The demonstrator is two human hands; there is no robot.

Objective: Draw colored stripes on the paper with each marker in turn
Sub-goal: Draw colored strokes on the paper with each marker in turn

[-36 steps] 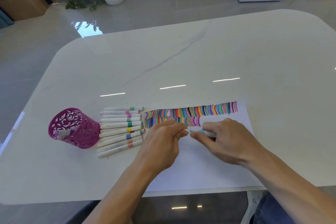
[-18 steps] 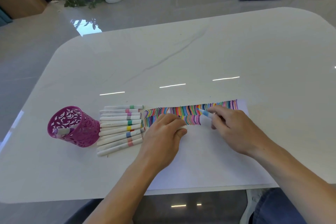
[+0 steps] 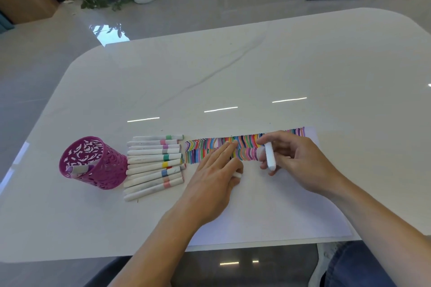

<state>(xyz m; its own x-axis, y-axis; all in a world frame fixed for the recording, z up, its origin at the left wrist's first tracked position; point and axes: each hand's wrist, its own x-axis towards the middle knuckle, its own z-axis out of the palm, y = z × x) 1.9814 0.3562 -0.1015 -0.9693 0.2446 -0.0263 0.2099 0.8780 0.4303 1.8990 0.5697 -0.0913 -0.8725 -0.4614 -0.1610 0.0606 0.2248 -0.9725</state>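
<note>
Marker (image 3: 269, 156) in right hand (image 3: 296, 161) runs near-to-far, blunt end nearest.

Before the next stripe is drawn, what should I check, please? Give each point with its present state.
1. Paper held flat by the left hand: ok, straight fingers press on it.
2. Marker gripped in the right hand: ok.
3. Cap off: ok, it seems tucked under the left thumb.
4. Tip on the paper: cannot tell, the right hand hides it.
5. Room after the lower row of stripes: ok, white paper lies to its right.
6. Other markers and pink holder out of the way: ok, both are left of the stripes.
</note>
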